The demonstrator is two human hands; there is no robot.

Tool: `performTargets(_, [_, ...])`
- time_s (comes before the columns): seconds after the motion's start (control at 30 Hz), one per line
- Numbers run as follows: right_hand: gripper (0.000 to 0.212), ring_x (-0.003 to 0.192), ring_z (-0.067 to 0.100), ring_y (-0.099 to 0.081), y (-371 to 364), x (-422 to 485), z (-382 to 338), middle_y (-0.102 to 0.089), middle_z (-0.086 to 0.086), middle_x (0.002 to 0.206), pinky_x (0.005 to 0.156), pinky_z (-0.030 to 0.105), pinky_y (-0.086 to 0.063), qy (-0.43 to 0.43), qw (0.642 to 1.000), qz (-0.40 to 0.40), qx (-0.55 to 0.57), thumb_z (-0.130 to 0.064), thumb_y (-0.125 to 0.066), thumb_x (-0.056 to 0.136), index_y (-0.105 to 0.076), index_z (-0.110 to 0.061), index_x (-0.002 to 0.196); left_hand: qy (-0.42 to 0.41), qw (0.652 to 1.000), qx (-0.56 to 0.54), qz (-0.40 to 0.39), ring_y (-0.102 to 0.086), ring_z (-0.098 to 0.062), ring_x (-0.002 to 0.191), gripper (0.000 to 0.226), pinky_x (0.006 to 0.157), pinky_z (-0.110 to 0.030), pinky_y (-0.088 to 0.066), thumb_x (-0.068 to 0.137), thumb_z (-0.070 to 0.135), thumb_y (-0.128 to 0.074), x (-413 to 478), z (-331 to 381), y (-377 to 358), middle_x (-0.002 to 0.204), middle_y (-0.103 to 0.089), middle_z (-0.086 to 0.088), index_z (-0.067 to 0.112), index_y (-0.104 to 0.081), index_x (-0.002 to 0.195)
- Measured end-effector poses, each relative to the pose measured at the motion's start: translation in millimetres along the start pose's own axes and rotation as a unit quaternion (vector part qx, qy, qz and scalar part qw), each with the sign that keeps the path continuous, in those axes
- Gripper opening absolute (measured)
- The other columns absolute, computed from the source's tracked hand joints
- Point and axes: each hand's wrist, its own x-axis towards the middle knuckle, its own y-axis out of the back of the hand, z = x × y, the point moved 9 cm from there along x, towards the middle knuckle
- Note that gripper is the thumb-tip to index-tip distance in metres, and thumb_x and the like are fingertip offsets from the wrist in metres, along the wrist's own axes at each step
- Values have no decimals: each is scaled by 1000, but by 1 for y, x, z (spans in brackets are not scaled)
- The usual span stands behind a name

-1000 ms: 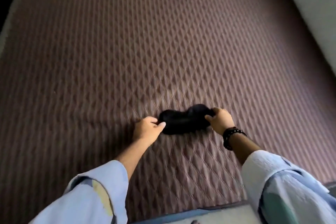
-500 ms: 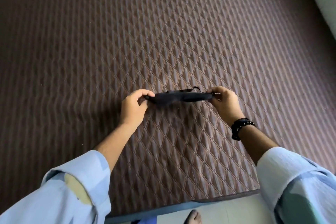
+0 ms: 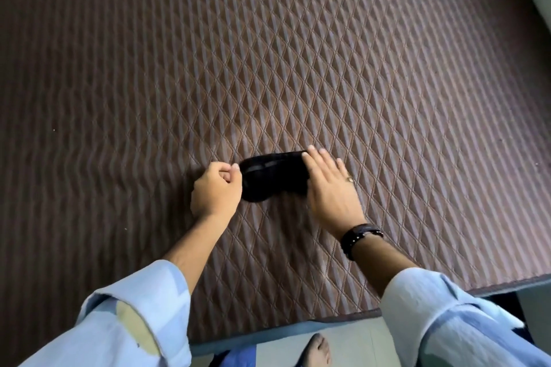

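Head cam, steep down, near mattress.

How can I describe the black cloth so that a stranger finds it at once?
A brown quilted mattress fills the view. Toward its near edge, the cloth lies between the left hand, which pinches one end, and the right hand, flat on the other. It is the only black thing lying on the mattress.

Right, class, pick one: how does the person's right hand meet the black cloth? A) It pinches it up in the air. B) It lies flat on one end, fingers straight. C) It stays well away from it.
B: the right hand lies flat, fingers straight, on one end of the black cloth.
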Motion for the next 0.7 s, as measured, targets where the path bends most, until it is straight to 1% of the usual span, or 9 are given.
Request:
performTargets(0.1, [63,153,26,-19,-28,10,-18,-23,5,165,124,49,-14,15,997,-75,-13,-31,-43,100,-22,-13,157,55,997,-28,-42,-72,-27,102,32,90,-42,-59,88,49,-64,5,-4,-12,105,-79,4,24,-72,107])
performTargets(0.17, [62,153,29,-19,-39,12,-21,-25,6,165,124,49,-13,15,995,-98,-33,-38,-40,102,-24,-12,156,87,987,-111,-77,-75,-24,95,36,92,-46,-61,83,45,-72,13,-12,-22,101,-79,2,22,-73,110])
performTargets(0.23, [62,153,30,-20,-44,7,-23,-28,7,164,123,53,-14,11,994,-98,-52,-39,-40,101,-28,-12,156,103,970,-178,-130,-74,-22,91,39,92,-42,-62,87,37,-73,11,-13,-34,103,-77,0,16,-72,120])
performTargets(0.3, [63,153,31,-20,-49,-4,-24,-27,8,164,121,57,-16,4,993,-100,-69,-39,-43,100,-29,-13,155,70,966,-187,-166,-74,-21,97,40,96,-43,-61,90,33,-71,4,-2,-41,109,-77,-3,14,-70,125])
performTargets(0.43, [65,154,31,-13,-55,-14,-24,-20,6,166,120,63,-15,-26,992,-104,-70,-38,-44,97,-27,-17,156,9,960,-215,-181,-76,-19,97,27,95,-50,-61,78,41,-70,-19,37,-51,100,-78,1,33,-68,104])
performTargets(0.5, [65,155,31,-7,-59,-14,-25,-18,7,167,119,64,-8,-33,991,-104,-75,-39,-36,97,-24,-16,157,-28,959,-209,-191,-74,-16,90,23,91,-45,-62,83,35,-72,-28,65,-57,91,-75,6,35,-63,104])
performTargets(0.57, [62,154,31,0,-63,-19,-28,-19,11,166,120,60,1,-29,991,-112,-72,-39,-26,96,-32,-17,154,-63,959,-194,-195,-70,-12,83,25,82,-32,-60,88,30,-72,-36,89,-66,84,-70,9,30,-61,109])
performTargets(0.63, [59,151,34,-17,-61,-28,-29,-40,15,155,121,57,4,-33,994,-95,-43,-38,-25,95,-47,-15,144,-89,965,-153,-195,-67,-12,82,28,72,-23,-51,90,29,-71,-44,109,-75,82,-67,10,24,-60,116])
performTargets(0.7, [57,137,36,-41,-55,-37,-31,-59,12,134,121,59,-4,-38,996,-75,-33,-37,-28,94,-52,-11,139,-110,969,-108,-194,-67,-18,91,33,77,-26,-48,90,27,-70,-49,122,-86,85,-69,7,21,-60,120])
